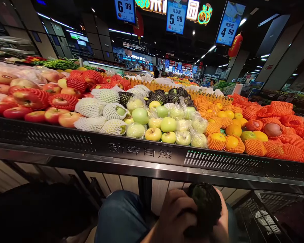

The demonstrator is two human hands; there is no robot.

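Low in the head view, between my knees and the fruit stand, both my hands close round a green fruit in a black foam net (205,206). A patch of green skin shows at its top. The fingers of my left hand (177,211) curl over its left side. My right hand (223,216) wraps its right side, partly hidden behind the fruit. The lower part of the fruit is dark and hard to make out. Green apples (140,116), some in clear film, lie on the stand above my hands.
The black stand rim (139,150) runs across in front of me. Behind it lie red apples (35,116), fruit in white nets (91,107) and oranges in orange nets (219,140). A black crate (281,197) with a white net inside stands at lower right.
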